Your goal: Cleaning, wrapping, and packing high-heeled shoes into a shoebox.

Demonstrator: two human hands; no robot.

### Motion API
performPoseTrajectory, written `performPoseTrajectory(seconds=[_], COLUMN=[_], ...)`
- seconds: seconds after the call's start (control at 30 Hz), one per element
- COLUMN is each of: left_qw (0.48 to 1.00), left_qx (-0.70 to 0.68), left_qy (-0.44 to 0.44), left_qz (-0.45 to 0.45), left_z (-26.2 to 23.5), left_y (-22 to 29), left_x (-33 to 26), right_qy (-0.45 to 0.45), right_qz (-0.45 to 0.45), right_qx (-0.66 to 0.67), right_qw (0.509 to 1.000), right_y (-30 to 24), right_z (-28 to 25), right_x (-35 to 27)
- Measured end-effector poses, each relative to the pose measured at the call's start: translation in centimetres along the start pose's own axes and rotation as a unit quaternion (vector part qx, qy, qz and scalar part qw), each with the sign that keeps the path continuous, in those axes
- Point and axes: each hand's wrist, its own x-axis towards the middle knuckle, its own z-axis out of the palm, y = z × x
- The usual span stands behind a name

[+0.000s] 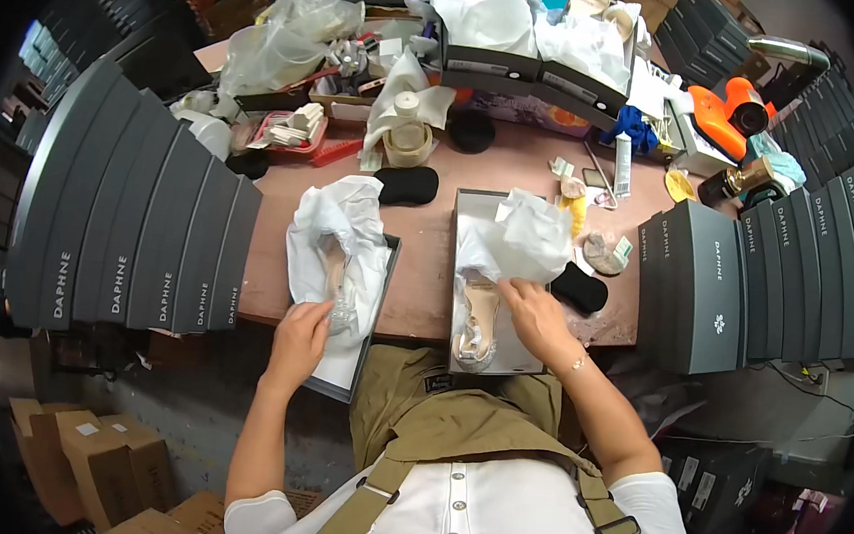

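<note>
My left hand point(298, 345) has its fingers closed at the end of a pale, glittery sandal point(344, 309). That sandal lies partly in crumpled white tissue paper point(305, 227), on a dark grey box part point(380, 303) overhanging the table's near edge. To the right, an open shoe box point(459, 219) holds a second sandal point(476, 337) with a beige insole and a sparkly strap. My right hand point(541, 326) reaches over this box, its fingers drawn together at the edge of a white tissue sheet point(534, 240), close beside the second sandal.
Stacked grey shoe boxes stand on the left point(139, 224) and right point(711, 289). Black pouches point(407, 186), a tape roll point(408, 143), a red basket point(292, 136) and an orange heat gun point(716, 121) lie across the table point(418, 256). Open boxes with paper point(483, 66) fill the back.
</note>
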Motion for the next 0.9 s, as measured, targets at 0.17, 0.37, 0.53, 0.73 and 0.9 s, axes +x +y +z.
performPoseTrajectory(seconds=[0.17,0.37,0.53,0.73,0.9], left_qw=[0.967,0.939,0.929,0.963,0.940], left_qx=[0.173,0.235,0.257,-0.231,-0.309], left_qy=[0.037,-0.030,-0.008,-0.007,0.055], left_qz=[0.184,0.250,0.265,0.137,0.136], left_z=[1.3,3.4,3.7,4.1,10.6], left_y=[-2.9,-4.0,-1.4,7.7,12.4], left_x=[4.1,8.4,8.8,3.2,4.2], right_qy=[-0.031,-0.009,-0.017,0.093,0.146], right_qz=[-0.185,-0.192,-0.180,-0.182,-0.250], right_qx=[-0.050,-0.038,-0.021,-0.059,-0.026], right_qw=[0.981,0.981,0.983,0.977,0.957], right_y=[-0.3,-0.5,0.0,-1.9,-7.3], right_z=[1.2,2.7,2.2,-1.3,-5.1], right_x=[-1.0,0.1,-0.2,-1.6,-4.1])
